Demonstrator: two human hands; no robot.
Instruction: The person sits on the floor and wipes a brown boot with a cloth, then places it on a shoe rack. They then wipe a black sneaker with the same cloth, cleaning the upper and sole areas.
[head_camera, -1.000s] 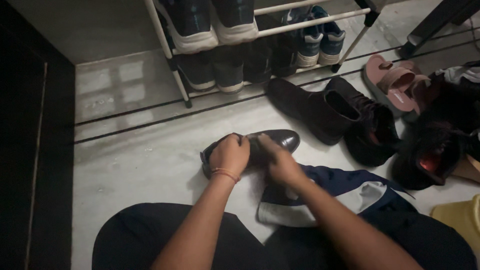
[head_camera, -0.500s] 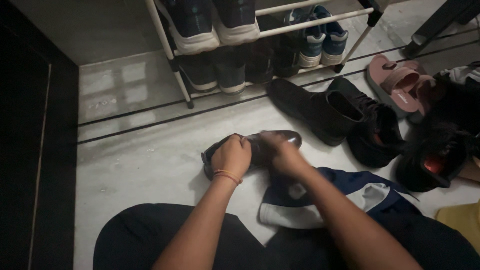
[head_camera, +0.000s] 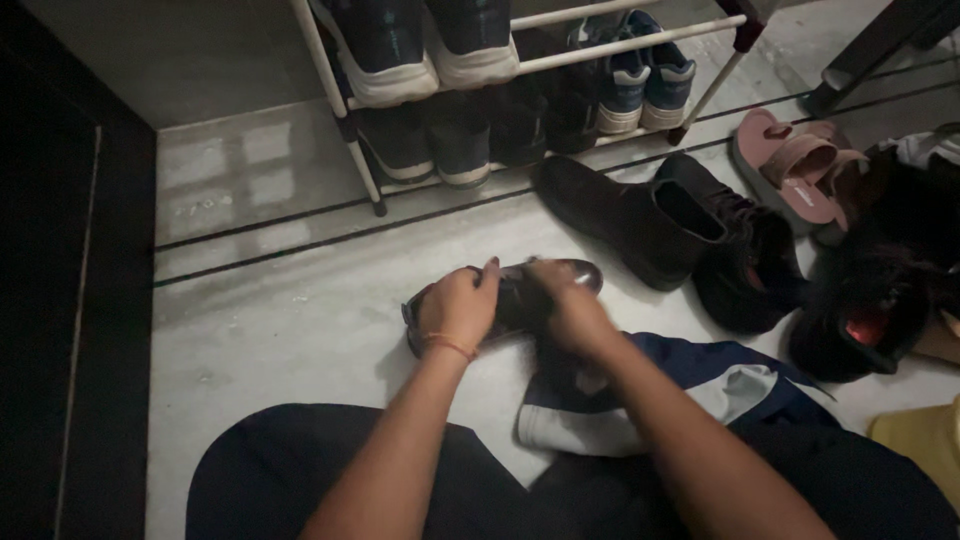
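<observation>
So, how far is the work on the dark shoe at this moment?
In hand: the left hand grips the dark shoe on the floor, and the right hand lies on its top, blurred. A blue and white cloth lies just below. Done: cannot tell; the toe looks slightly glossy. Left: the black boots beside it and the pink sandals lie untouched.

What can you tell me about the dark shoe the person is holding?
The shoe is a dark, glossy dress shoe, leather by its look, lying low over the pale floor, toe pointing right. The left hand grips its heel end; the right hand covers its middle. Only the shiny toe shows clearly.
</observation>
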